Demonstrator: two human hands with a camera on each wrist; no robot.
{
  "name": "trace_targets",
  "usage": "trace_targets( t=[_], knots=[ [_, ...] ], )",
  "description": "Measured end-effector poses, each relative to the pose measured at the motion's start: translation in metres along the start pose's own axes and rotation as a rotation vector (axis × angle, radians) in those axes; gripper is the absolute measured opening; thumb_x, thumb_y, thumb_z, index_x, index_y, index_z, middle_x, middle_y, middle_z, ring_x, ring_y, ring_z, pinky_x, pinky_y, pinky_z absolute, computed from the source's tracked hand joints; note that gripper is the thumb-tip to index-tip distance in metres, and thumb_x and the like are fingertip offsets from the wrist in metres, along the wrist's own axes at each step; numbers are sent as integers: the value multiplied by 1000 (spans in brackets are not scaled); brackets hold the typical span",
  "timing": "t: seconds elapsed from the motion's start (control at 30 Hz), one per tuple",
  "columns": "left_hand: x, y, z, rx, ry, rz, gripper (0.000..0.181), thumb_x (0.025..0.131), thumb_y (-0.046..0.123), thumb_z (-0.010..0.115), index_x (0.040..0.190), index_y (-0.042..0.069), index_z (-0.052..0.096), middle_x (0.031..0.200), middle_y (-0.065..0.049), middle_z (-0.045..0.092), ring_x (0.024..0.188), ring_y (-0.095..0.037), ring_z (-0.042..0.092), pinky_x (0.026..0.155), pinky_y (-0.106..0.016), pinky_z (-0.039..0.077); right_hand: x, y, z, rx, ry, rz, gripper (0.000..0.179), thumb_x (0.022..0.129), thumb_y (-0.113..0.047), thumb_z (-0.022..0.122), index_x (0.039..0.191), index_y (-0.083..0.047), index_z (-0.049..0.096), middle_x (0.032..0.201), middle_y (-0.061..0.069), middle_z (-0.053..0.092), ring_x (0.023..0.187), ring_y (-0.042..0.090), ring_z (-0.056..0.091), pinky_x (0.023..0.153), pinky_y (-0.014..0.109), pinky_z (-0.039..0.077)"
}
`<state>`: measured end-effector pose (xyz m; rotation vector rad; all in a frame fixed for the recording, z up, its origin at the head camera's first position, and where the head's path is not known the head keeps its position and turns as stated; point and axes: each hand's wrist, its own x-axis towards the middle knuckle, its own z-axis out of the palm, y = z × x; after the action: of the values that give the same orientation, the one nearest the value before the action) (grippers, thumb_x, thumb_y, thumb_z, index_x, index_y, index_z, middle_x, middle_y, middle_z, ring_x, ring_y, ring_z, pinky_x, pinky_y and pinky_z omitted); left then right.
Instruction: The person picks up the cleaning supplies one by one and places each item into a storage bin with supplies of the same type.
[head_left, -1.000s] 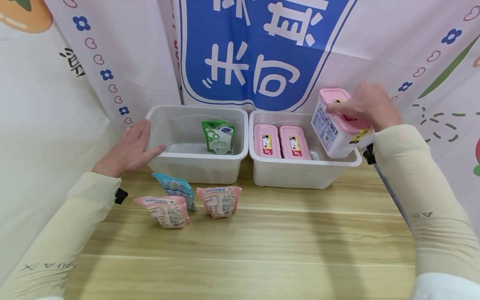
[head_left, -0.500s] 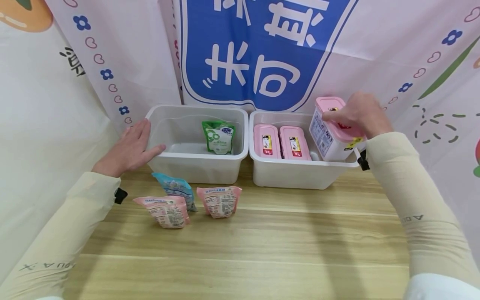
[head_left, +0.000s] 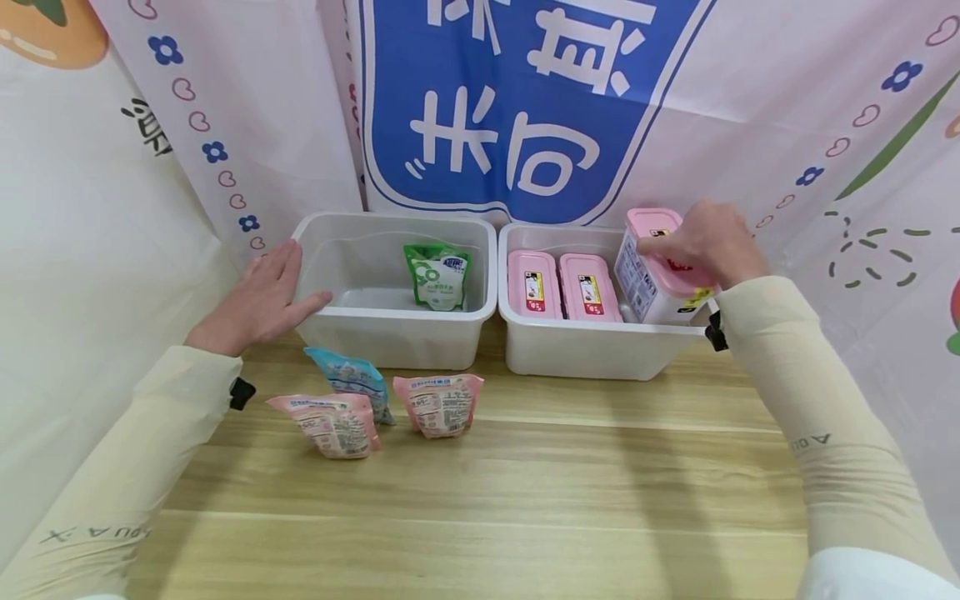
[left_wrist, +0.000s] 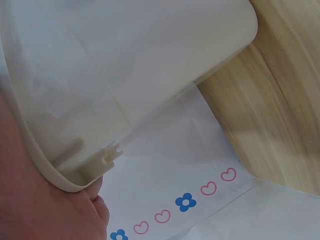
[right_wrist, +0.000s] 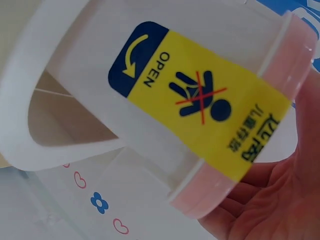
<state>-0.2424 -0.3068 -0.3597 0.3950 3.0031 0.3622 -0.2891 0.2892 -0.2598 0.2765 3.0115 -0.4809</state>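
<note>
My right hand [head_left: 716, 246] grips a white plastic tub with a pink lid [head_left: 636, 279] from above, thumb on the near side of the lid. The tub tilts, its lower part inside the right grey bin [head_left: 592, 354]. In the right wrist view a yellow warning sticker [right_wrist: 195, 97] runs down onto the tub's end, and the fingers lie along the lid's far side. Two more pink-lidded tubs [head_left: 534, 283] lie in that bin. Across the left rim of the left grey bin [head_left: 390, 337] rests my left hand [head_left: 255, 300], fingers extended. A green pouch [head_left: 440, 279] stands inside that bin.
On the wooden table [head_left: 480, 517], before the left bin, stand a blue pouch [head_left: 351, 375], a pink pouch [head_left: 337, 429] and another pink pouch [head_left: 441, 406]. Printed cloth [head_left: 285, 100] hangs close behind the bins and along both sides.
My right hand has moved down and left, lowering the held tub further into the right bin. The left hand stays on its rim, and the pouches have not moved.
</note>
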Motion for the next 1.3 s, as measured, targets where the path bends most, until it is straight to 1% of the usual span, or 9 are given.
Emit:
trace_targets(
  t=[0.13,0.4,0.67,0.8,0.97,1.1,1.3],
  knots=[
    [0,0,0,-1,1,0,102,106,65,36,165,-5,-11,175,-26,-15,163,-48,-9,132,-67,-4,0,2,4,4,-6,11,73,83,-69,76,104,0,73,83,16,73,65,29,71,53,30,54],
    [0,0,1,-3,9,6,102,106,64,36,165,-4,-10,175,-26,-15,164,-48,-6,132,-66,-3,3,3,13,-19,-13,24,68,84,-68,75,95,-1,74,78,14,72,63,28,69,52,30,51],
    [2,-1,1,7,5,2,102,106,65,36,165,-4,-11,175,-26,-15,163,-49,-6,132,-66,-3,5,6,23,-30,-37,7,66,85,-68,74,90,-2,71,74,12,67,62,26,65,51,29,49],
    [2,-1,1,9,7,2,102,106,65,36,165,-4,-11,175,-26,-15,163,-49,-5,132,-66,-3,6,7,28,-49,-31,-9,65,86,-67,74,87,-2,72,70,11,65,61,26,64,51,30,47],
    [2,0,0,-2,10,3,101,106,64,36,165,-4,-11,175,-26,-15,163,-48,-7,132,-66,-4,8,7,35,-63,-16,-2,63,85,-64,75,88,-2,72,70,11,64,63,27,64,52,30,46],
    [1,0,0,-3,11,2,102,106,64,36,165,-4,-11,175,-26,-15,163,-48,-7,132,-66,-4,9,7,42,-82,-4,-1,64,84,-64,75,92,0,71,72,12,64,64,27,63,52,30,44],
    [1,0,1,6,10,-1,102,106,65,36,165,-4,-11,175,-26,-15,163,-49,-6,132,-67,-3,8,10,49,-47,2,-29,66,84,-63,77,98,2,73,72,12,66,63,27,63,53,29,44]
  ],
)
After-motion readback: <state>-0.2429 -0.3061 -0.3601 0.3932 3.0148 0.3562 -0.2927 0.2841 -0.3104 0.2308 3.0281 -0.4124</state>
